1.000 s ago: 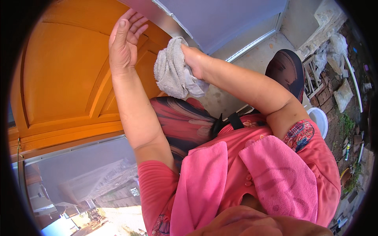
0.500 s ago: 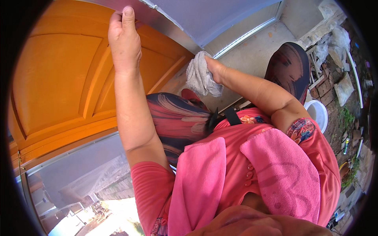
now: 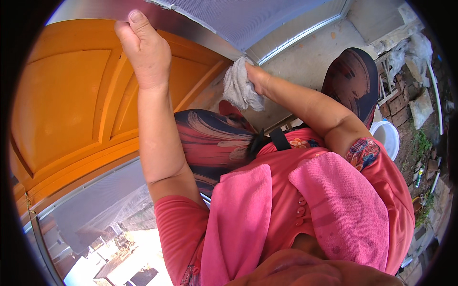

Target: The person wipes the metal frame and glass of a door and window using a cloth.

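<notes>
My left hand (image 3: 147, 55) is raised at the upper left, with its fingers curled around the edge of a metal screen door frame (image 3: 195, 31) and its thumb on top. Part of those fingers is hidden behind the hand. Lower and to the right, my right hand (image 3: 257, 79) clutches a crumpled grey cloth (image 3: 241, 86). The cloth lies close to the lower corner of the frame, and I cannot tell whether it touches it. Bluish mesh (image 3: 262, 16) fills the screen door.
An orange panelled door (image 3: 67, 100) stands on the left, above a reflecting glass pane (image 3: 100, 219). A white bucket (image 3: 385, 138) is beside me on the right. Bricks, plastic sheets (image 3: 420, 55) and a white pipe (image 3: 435, 97) litter the ground there. A pink towel (image 3: 243, 205) hangs around my neck.
My left hand has shifted a little to the left along with the door frame's edge. The right hand and cloth have moved slightly up and left. The view has tilted a little.
</notes>
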Demonstrator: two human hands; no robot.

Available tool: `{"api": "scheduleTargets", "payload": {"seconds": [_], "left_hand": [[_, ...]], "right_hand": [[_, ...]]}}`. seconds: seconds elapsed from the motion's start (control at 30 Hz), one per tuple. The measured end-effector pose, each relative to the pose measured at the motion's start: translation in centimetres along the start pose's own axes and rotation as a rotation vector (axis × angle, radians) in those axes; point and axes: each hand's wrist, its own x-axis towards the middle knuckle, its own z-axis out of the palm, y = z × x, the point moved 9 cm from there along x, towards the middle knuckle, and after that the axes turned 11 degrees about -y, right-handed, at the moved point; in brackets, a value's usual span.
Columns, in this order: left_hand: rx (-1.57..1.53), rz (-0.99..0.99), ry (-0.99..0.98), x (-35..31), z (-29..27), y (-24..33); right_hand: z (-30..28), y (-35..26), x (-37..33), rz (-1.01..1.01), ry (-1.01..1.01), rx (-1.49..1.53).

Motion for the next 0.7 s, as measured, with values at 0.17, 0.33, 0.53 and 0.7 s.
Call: {"api": "scheduleTargets", "payload": {"seconds": [0.17,0.33,0.53,0.7], "left_hand": [[0.003,0.007,0.021,-0.2,0.1,0.1],[-0.004,0.009,0.039,-0.2,0.2,0.4],[0.048,0.026,0.057,-0.2,0.0,0.2],[0.040,0.043,0.070,-0.5,-0.1,0.1]], "right_hand": [[-1.4,0.8,0.6,0.033,0.051,0.008],[-1.7,1.9,1.9,0.119,0.007,0.034],[-3.4,2.0,2.0,0.120,0.053,0.051],[-6.7,-0.1,2.2,0.047,0.148,0.230]]}}
